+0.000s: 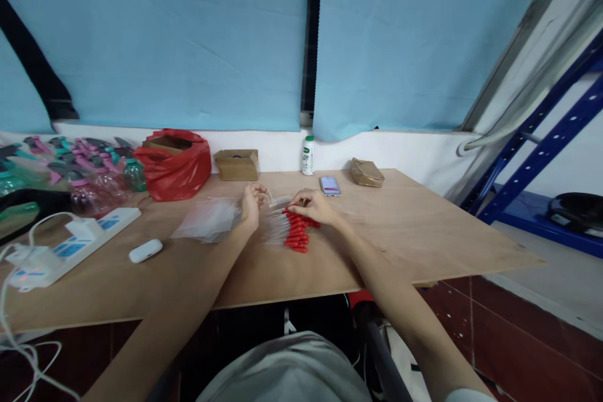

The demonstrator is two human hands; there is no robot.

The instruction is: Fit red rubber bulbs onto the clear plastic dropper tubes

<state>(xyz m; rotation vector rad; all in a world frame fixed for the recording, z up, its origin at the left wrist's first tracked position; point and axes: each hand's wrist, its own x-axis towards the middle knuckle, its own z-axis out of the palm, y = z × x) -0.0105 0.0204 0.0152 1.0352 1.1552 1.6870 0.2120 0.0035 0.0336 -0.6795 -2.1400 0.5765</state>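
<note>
A pile of droppers (pixel 296 232) with red bulbs and thin clear tubes lies on the table between my forearms, tubes pointing left. My right hand (pixel 315 206) is closed at the pile's far end, thumb and fingers pinching a dropper by its red end. Opposite it, my left hand (pixel 253 202) has its fingers curled together beside the clear tube tips; what they hold, if anything, is too small to make out. Flat clear plastic bags (pixel 207 220) are stacked just left of my left wrist.
Behind stand a red plastic bag (pixel 176 166), an open cardboard box (pixel 237 166) and a white bottle (pixel 308 156). A phone (pixel 330 186) and a brown packet (pixel 366 172) are farther right. At left lie a white case (pixel 146 250), a power strip (pixel 78 248) and spray bottles (pixel 97 185).
</note>
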